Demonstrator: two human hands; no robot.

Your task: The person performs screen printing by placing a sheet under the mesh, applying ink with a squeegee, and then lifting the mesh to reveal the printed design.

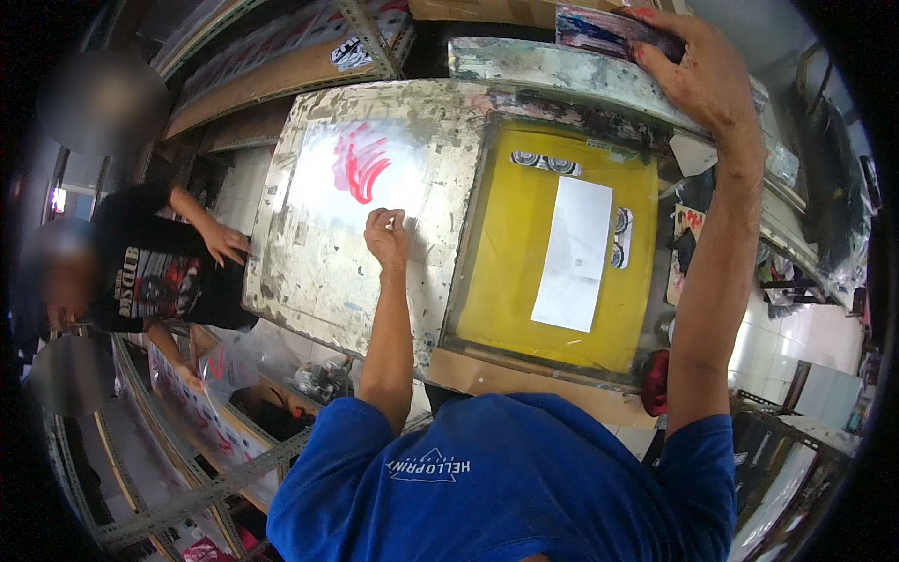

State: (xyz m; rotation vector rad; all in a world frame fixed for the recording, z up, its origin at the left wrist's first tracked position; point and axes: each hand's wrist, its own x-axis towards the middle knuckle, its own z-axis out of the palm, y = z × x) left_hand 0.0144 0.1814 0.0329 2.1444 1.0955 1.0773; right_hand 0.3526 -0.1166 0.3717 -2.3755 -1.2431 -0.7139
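My left hand (388,236) hangs over the worn, paint-spotted board (309,272), fingers curled together. Whatever they may pinch cannot be made out. Just beyond it lies a shiny pale sheet (318,178) with red strokes (363,167) across it. My right hand (707,75) reaches to the far right, thumb and fingers gripping an ink-stained squeegee (599,33) marked dark blue and red. To the right of the board is a yellow printing screen (501,253). A blank white paper strip (573,253) rests on it, between two dark-and-white patterned patches (546,163).
A paint-smeared ledge (506,61) runs along the far side. Metal shelving (281,80) with stacked sheets stands at far left. At the left edge of the board, another person's hand (225,244) is close. A red object (655,382) sits at the screen's near right corner.
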